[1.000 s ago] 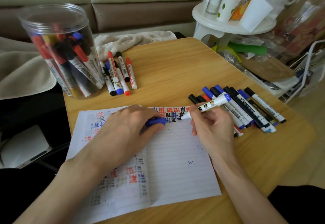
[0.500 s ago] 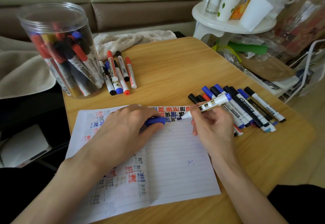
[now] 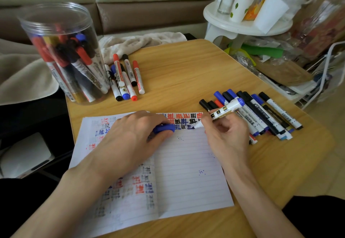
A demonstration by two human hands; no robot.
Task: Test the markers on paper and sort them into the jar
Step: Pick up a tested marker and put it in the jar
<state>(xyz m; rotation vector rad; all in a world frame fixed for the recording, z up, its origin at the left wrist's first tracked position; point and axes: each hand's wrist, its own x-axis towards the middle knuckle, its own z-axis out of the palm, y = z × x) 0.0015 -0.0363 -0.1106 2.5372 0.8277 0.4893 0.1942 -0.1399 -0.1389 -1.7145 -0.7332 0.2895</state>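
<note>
A lined paper [image 3: 186, 178] with red, blue and black test marks lies on the wooden table [image 3: 186, 73]. My right hand [image 3: 225, 138] grips an uncapped blue marker [image 3: 225, 109], its white tip touching the paper's top rows. My left hand [image 3: 130, 140] rests on the paper and holds the blue cap [image 3: 164, 128]. A clear plastic jar [image 3: 63, 54] at the table's far left holds several markers. A small group of markers [image 3: 127, 77] lies beside the jar. A larger row of markers [image 3: 261, 114] lies right of my right hand.
A beige cloth [image 3: 141, 41] lies at the table's far edge. A white round side table [image 3: 246, 22] with cups and bottles stands at the back right, clutter and a wire rack [image 3: 324, 73] beyond the right edge. A sofa is behind.
The marker tip has moved slightly on the paper's top rows as it draws; both hands stay in about the same place.
</note>
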